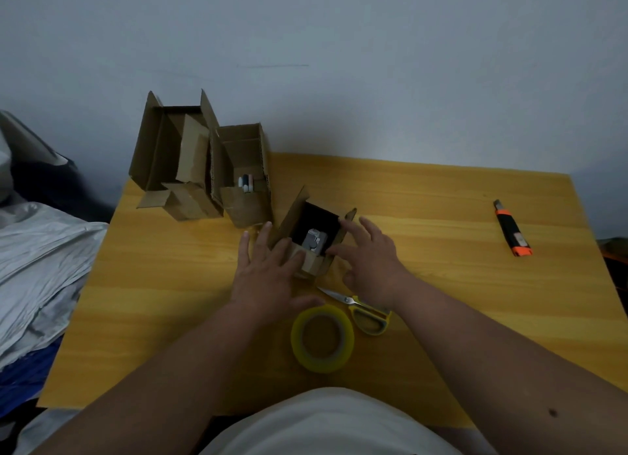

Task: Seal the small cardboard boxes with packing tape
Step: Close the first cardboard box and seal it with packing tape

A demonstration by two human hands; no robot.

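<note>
Nothing sealed yet: left hand (pixel 268 271) and right hand (pixel 368 254), fingers spread flat, pressed the flaps of the near small box (pixel 314 240) mid-bench, two boxes (pixel 207 162) behind gaped, tape roll (pixel 322 338) lay untouched.

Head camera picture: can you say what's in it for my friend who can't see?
Two hands press the flaps of a small open box on a yellow table. Tape and scissors lie nearby.
</note>
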